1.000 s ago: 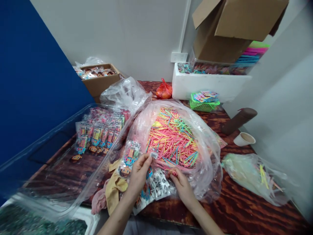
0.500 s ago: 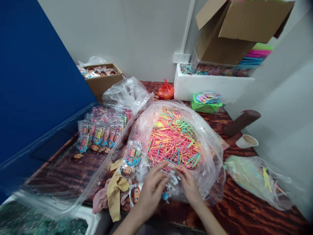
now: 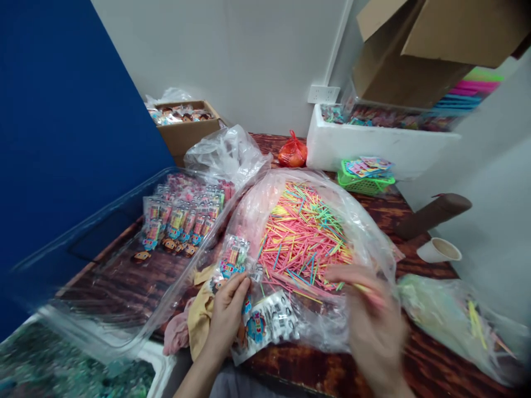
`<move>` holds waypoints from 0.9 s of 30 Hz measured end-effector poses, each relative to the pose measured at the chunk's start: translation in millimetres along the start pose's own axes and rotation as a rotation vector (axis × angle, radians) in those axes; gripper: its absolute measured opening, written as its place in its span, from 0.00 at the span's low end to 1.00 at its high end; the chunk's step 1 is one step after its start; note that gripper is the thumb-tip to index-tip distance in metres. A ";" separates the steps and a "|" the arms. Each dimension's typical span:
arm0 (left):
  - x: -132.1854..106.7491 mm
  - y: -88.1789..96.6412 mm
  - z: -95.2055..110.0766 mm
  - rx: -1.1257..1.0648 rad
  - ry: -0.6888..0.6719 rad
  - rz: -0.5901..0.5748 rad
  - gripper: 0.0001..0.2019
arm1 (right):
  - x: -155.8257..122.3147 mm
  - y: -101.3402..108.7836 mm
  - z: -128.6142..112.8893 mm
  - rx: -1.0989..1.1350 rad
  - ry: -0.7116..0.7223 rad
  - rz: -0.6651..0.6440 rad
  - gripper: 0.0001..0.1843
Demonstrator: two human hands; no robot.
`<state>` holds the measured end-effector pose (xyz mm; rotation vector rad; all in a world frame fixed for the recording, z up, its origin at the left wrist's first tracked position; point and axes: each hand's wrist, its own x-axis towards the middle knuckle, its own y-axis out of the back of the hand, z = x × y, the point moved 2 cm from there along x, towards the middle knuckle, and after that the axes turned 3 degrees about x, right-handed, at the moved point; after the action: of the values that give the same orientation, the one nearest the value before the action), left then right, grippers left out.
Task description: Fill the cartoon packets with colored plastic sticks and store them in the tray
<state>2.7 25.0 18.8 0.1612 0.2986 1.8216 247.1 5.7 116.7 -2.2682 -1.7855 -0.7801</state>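
My left hand [image 3: 228,312] has its thumb and fingers pinched together on a small printed plastic packet [image 3: 235,257] at the near left of the large clear bag. Beside that hand lie more packets [image 3: 274,320] with a blue logo, near the table's front edge. My right hand [image 3: 373,320] is smeared by motion at the bag's near right side. Between its fingers are a few thin pink and yellow sticks [image 3: 373,296]. The open clear bag [image 3: 249,221] holds a heap of coloured sticks [image 3: 305,237].
Filled packets [image 3: 186,221] lie in a clear tray [image 3: 116,221] on the left. Yellow and pink cloths [image 3: 199,315] are near my left forearm. At the right stand a paper cup [image 3: 438,250], a brown bottle [image 3: 435,215] and a bag of sticks [image 3: 460,320].
My hands have parted: the left has moved left to the packets, the right has swung out to the right with sticks. The camera view has turned slightly left.
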 end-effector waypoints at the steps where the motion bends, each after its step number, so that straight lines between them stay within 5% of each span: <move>1: 0.7 -0.1 0.7 0.005 -0.010 0.003 0.16 | -7.8 -19.9 19.1 0.031 -0.076 -0.055 0.08; 4: 1.9 0.5 5.2 0.021 -0.066 -0.025 0.15 | -27.5 -63.2 68.1 0.157 -0.314 -0.178 0.09; 7: 0.4 3.2 11.1 0.027 -0.113 -0.046 0.14 | -37.0 -77.8 88.1 0.245 -0.424 -0.242 0.10; 27: -8.4 8.1 15.7 -0.033 -0.110 -0.109 0.12 | -38.7 -83.7 66.4 0.230 -0.322 -0.330 0.11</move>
<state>1.6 16.8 36.5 0.2171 0.1964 1.7017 182.6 23.9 24.9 -2.0667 -2.2957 -0.2345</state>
